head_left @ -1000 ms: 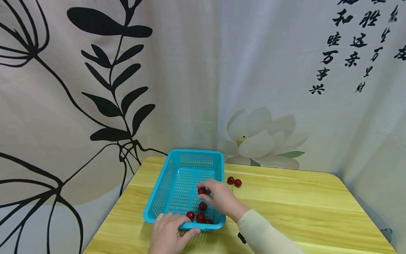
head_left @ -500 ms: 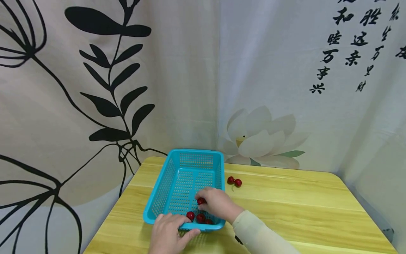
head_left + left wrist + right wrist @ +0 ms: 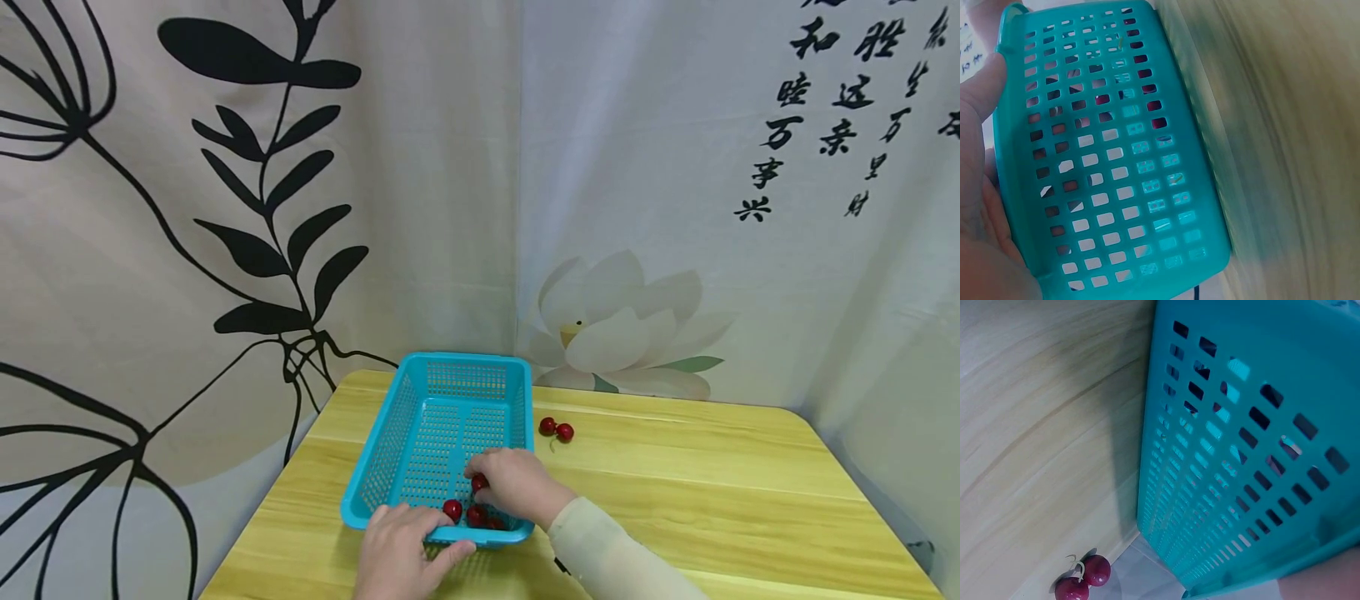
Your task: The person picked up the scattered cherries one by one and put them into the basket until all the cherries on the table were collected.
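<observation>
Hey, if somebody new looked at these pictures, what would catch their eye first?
Probably the bright blue basket on the yellow wooden table, with red cherries at its near end. Next, the right hand holding a cherry inside it, while the left hand grips the near rim. Behind, bold black plant prints fill the backdrop's left side.

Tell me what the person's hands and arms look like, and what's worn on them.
The bare left hand and bare right hand wear no gloves. The long right sleeve is plain, pale cream fabric, with a small black piece, too unclear to identify, at its edge. No left sleeve shows.
</observation>
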Action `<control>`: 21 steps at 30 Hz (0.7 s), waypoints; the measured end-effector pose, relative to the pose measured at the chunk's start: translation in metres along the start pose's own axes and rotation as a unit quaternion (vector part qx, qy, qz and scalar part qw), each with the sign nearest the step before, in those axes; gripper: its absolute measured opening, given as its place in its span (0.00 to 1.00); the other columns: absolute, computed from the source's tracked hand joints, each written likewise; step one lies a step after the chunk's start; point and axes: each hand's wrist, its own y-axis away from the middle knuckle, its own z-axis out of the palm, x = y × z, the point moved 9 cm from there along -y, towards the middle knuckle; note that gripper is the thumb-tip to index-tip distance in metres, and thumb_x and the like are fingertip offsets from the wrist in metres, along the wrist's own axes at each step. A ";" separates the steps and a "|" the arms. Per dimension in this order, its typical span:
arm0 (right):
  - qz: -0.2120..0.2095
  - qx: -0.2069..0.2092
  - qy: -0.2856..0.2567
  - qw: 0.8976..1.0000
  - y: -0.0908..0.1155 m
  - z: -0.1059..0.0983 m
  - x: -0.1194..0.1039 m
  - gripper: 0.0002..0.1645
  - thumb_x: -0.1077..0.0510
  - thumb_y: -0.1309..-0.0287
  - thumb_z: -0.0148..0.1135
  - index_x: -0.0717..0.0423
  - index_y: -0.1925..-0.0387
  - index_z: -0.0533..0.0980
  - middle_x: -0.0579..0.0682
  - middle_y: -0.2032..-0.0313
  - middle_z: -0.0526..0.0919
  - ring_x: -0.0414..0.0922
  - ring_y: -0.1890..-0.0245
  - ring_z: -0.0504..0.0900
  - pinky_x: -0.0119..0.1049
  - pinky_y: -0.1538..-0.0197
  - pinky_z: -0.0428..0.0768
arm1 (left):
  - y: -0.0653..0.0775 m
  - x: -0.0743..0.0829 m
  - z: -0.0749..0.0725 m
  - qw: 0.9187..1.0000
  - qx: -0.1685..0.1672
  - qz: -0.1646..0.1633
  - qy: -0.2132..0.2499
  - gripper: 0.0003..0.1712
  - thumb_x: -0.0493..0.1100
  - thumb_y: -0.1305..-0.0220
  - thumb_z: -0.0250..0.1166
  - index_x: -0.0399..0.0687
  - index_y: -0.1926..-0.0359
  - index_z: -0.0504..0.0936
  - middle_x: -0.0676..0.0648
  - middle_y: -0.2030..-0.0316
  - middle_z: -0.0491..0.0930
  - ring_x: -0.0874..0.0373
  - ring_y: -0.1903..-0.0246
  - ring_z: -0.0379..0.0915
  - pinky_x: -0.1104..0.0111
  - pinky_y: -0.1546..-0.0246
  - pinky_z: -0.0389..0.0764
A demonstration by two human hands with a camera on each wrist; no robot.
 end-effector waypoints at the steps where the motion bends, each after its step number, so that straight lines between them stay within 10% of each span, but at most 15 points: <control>1: 0.001 0.000 0.004 1.000 0.000 0.001 0.000 0.17 0.50 0.47 0.74 0.43 0.54 0.84 0.38 0.60 0.85 0.35 0.63 0.79 0.37 0.60 0.82 | 0.000 0.000 0.000 1.000 0.000 0.000 0.000 0.21 0.73 0.52 0.69 0.66 0.72 0.85 0.69 0.76 0.77 0.69 0.76 0.66 0.69 0.73 0.61; 21: 0.019 -0.012 0.023 0.999 -0.001 0.005 0.002 0.17 0.48 0.47 0.75 0.40 0.54 0.84 0.38 0.59 0.85 0.35 0.64 0.79 0.37 0.61 0.82 | 0.000 0.000 0.001 1.000 -0.002 0.000 0.000 0.21 0.73 0.52 0.69 0.66 0.72 0.85 0.69 0.76 0.77 0.69 0.76 0.66 0.69 0.72 0.62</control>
